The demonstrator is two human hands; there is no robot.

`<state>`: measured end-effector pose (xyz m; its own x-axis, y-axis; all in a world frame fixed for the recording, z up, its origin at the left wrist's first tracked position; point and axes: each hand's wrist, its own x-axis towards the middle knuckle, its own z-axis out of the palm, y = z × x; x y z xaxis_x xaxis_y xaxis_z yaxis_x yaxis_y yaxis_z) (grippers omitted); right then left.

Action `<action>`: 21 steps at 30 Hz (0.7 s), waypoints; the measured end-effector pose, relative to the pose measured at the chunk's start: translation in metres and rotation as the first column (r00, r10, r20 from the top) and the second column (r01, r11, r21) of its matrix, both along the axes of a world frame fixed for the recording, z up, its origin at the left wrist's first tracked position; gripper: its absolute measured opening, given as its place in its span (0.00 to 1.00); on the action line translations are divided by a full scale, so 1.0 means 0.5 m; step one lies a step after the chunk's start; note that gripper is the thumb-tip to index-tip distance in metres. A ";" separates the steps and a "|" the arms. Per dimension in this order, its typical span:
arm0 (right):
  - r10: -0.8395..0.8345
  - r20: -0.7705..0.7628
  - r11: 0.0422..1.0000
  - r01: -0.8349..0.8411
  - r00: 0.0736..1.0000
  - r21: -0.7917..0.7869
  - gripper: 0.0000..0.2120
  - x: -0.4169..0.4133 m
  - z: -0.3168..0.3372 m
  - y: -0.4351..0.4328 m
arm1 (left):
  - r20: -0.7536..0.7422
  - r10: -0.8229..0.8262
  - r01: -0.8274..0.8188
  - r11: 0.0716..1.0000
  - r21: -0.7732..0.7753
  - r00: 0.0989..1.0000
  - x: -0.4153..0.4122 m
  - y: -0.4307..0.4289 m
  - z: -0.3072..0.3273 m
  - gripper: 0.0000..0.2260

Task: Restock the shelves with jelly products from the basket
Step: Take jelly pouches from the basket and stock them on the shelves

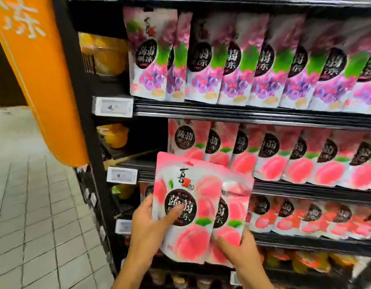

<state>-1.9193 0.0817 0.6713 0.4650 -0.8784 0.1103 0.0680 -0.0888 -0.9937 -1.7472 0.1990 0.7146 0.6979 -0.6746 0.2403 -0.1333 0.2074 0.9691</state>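
I hold a small stack of pink peach jelly pouches [186, 205] upright in front of the shelving. My left hand [151, 224] grips the front pouch at its left edge, thumb across its black label. My right hand [236, 249] supports the pouches behind it [232, 207] from below right. Right behind them, the middle shelf [284, 188] carries a row of matching peach pouches [274, 157], with a dark gap [147, 140] at the row's left end. Purple grape pouches [232, 59] fill the shelf above. The basket is out of view.
An orange hanging sign [34, 69] sticks out at the left of the black shelf upright [84, 101]. Yellow fruit cups [103, 55] stand on the side shelves. White price tags [112, 106] clip to the shelf edges. More red pouches [305, 217] sit lower down. Grey tiled floor [34, 215] lies left.
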 end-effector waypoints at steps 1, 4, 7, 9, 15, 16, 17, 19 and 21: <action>-0.020 0.014 1.000 0.020 1.000 -0.011 0.26 0.019 0.007 0.006 | 0.006 -0.011 0.011 1.000 -0.025 1.000 0.020 0.005 0.016 0.21; -0.057 0.073 0.998 0.055 0.996 0.033 0.25 0.085 0.015 0.026 | 0.027 -0.023 0.024 0.998 -0.055 0.999 0.098 0.032 0.044 0.18; -0.145 0.143 0.989 0.141 0.979 0.040 0.24 0.139 0.028 0.043 | 0.031 -0.035 0.037 0.996 -0.076 0.999 0.164 0.049 0.061 0.19; -0.184 0.156 0.983 0.183 0.970 0.021 0.25 0.161 0.040 0.056 | 0.038 -0.059 0.062 0.995 -0.083 0.998 0.194 0.058 0.075 0.18; -0.096 0.168 0.993 0.107 0.981 -0.056 0.20 0.189 0.085 0.097 | 0.052 -0.079 0.084 0.992 -0.097 0.995 0.240 0.074 0.089 0.19; -0.091 0.182 0.994 0.101 0.979 -0.049 0.18 0.191 0.089 0.100 | 0.047 -0.072 0.076 0.992 -0.100 0.996 0.243 0.075 0.086 0.19; -0.091 0.193 0.994 0.101 0.977 -0.045 0.17 0.192 0.093 0.103 | 0.038 -0.067 0.071 0.992 -0.103 0.997 0.244 0.077 0.083 0.19; -0.095 0.209 0.993 0.106 0.973 -0.043 0.16 0.192 0.107 0.104 | 0.021 -0.065 0.067 0.991 -0.113 0.998 0.246 0.078 0.080 0.19; -0.074 0.198 0.994 0.089 0.977 -0.068 0.12 0.193 0.122 0.108 | 0.016 -0.068 0.069 0.991 -0.116 0.998 0.247 0.077 0.083 0.19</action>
<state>-1.8227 0.1357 0.7322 0.3552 -0.8980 0.2598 0.2487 -0.1771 -0.9522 -1.6237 0.2375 0.7561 0.6478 -0.6875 0.3282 -0.1262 0.3280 0.9362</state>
